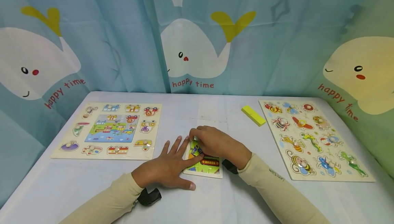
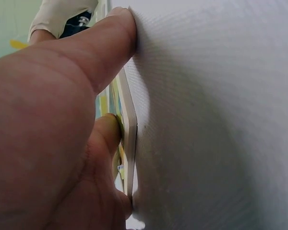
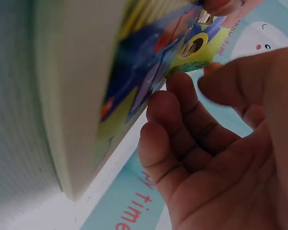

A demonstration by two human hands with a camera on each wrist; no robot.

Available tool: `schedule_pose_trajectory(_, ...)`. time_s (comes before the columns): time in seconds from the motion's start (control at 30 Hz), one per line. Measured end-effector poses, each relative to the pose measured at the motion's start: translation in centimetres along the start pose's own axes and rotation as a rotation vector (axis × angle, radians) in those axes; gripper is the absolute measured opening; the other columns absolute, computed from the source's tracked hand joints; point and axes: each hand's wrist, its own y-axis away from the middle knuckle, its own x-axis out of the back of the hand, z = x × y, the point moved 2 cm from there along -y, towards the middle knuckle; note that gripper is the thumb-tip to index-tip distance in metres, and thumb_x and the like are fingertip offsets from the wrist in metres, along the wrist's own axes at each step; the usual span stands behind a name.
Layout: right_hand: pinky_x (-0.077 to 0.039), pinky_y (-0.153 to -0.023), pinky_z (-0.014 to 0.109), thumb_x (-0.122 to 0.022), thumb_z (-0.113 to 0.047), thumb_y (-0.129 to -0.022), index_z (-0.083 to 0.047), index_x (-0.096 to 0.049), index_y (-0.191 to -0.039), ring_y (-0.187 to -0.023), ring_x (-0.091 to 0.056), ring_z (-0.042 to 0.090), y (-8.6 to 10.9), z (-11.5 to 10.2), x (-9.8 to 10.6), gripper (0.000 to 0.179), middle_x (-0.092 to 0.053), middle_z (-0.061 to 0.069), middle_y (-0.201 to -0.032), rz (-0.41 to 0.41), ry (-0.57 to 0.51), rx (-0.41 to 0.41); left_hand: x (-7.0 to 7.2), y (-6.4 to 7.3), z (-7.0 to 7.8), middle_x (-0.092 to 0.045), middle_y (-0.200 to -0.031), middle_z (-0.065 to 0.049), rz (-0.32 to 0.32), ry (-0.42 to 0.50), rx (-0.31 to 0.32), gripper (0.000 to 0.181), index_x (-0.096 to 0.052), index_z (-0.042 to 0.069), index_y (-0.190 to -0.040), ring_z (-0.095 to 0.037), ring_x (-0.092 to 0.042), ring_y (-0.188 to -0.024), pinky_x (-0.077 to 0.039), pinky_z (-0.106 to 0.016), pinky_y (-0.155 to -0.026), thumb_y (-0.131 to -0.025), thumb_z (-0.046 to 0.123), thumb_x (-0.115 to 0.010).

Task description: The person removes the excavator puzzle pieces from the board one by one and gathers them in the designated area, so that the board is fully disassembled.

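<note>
A small jigsaw puzzle with a colourful vehicle picture lies in a pale wooden tray at mid-table. My left hand spreads flat at its left side. One left finger reaches onto the picture, while the thumb rests on the cloth below; the left wrist view shows the tray's edge beside the fingers. Over the upper part of the puzzle, my right hand pinches a jigsaw piece between thumb and finger. That piece stands tilted up in the right wrist view, and the hand partly hides the puzzle's upper right.
A knobbed vehicle puzzle board lies at the left, and a knobbed insect board at the right. Beside the insect board is a yellow block. A blue whale-print curtain hangs behind the white table.
</note>
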Motion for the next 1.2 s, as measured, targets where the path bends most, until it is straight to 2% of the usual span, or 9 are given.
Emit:
schedule_pose_trajectory(0.17,-0.048,-0.075,0.028,-0.063,-0.014,-0.093,-0.018,-0.064,-0.106,-0.077,-0.053,0.010,-0.01,0.20,-0.12,0.013,-0.054,-0.006,-0.091,-0.008,-0.031,0.022,0.03,0.01,0.01,0.006,-0.161,-0.017,-0.002,-0.015,-0.003,0.081,-0.027,0.039,-0.154,-0.041,0.012,-0.144,-0.005,-0.068,-0.107,-0.085,0.072,-0.053)
schedule_pose_trajectory(0.27,-0.048,-0.074,0.028,-0.068,-0.023,-0.093,-0.017,-0.064,-0.105,-0.076,-0.052,0.009,0.00,0.21,-0.11,0.015,-0.053,-0.006,-0.091,-0.017,-0.043,0.031,0.07,0.02,0.04,0.006,-0.161,-0.017,-0.001,-0.018,-0.004,0.081,-0.027,0.039,-0.154,-0.041,0.012,-0.144,-0.005,-0.068,-0.107,-0.085,0.072,-0.054)
schedule_pose_trajectory(0.6,-0.049,-0.077,0.028,-0.075,-0.022,-0.088,-0.011,-0.065,-0.111,-0.081,-0.054,0.011,-0.03,0.10,0.05,0.027,-0.057,-0.005,-0.095,-0.032,-0.128,-0.060,0.09,0.10,0.06,0.012,-0.160,-0.015,0.005,-0.009,-0.006,0.082,-0.027,0.038,-0.154,-0.042,0.011,-0.144,-0.004,-0.068,-0.106,-0.084,0.071,-0.055)
schedule_pose_trajectory(0.83,-0.048,-0.081,0.032,-0.074,-0.015,-0.088,-0.010,-0.070,-0.103,-0.086,-0.055,0.012,0.09,0.51,0.27,0.017,-0.062,-0.004,-0.094,0.051,-0.101,0.035,0.11,0.00,0.05,0.013,-0.160,-0.015,0.005,-0.006,-0.011,0.082,-0.027,0.038,-0.154,-0.042,0.011,-0.144,-0.004,-0.068,-0.106,-0.084,0.071,-0.055)
schedule_pose_trajectory(1.07,-0.050,-0.079,0.026,-0.064,-0.005,-0.093,-0.007,-0.067,-0.105,-0.082,-0.058,0.008,0.19,0.55,0.49,0.012,-0.066,-0.004,-0.095,0.031,-0.303,0.068,0.17,-0.01,0.08,0.008,-0.161,-0.016,-0.009,0.007,-0.006,0.082,-0.027,0.037,-0.154,-0.041,0.013,-0.144,-0.002,-0.067,-0.107,-0.085,0.070,-0.055)
schedule_pose_trajectory(1.2,-0.050,-0.075,0.026,-0.060,-0.004,-0.096,-0.007,-0.069,-0.104,-0.079,-0.058,0.007,0.27,0.79,0.78,0.012,-0.067,-0.005,-0.092,0.072,-0.359,0.077,0.22,0.12,0.07,0.010,-0.160,-0.016,-0.027,0.024,-0.003,0.081,-0.026,0.035,-0.155,-0.040,0.015,-0.143,0.000,-0.067,-0.107,-0.086,0.069,-0.054)
